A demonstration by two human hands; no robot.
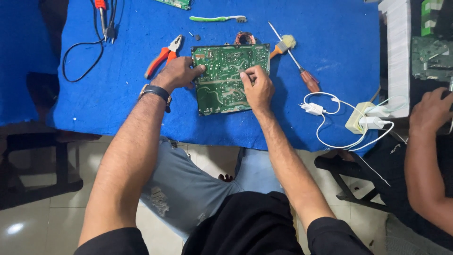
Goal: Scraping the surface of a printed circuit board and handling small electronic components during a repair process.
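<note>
Right now a green circuit board (230, 78) lies flat, solder side up, on the blue cloth of the desk (108, 104), roughly midway between its side edges and somewhat nearer the front edge than the far one. The left hand (178, 73) rests on the board's left edge, fingers curled over it and pinning it down rather than lifting it. The right hand (257, 87) sits on the middle of the board with thumb and fingertips pinched together on something too small to make out. Just beyond the board's far left corner lie orange-handled pliers (163, 55), and past the far right corner a small brush (283, 46) and a wooden-handled screwdriver (297, 63) cross each other. A green toothbrush (217, 19) lies nearer the far edge. At the desk's right edge a white charger cable (325, 118) loops towards a power strip (361, 118), near another person's hand (430, 113). As a judgement: the bare solder points could scratch the fingertips if the board slipped under uneven pressure, and the loose cable could snag an elbow.
</note>
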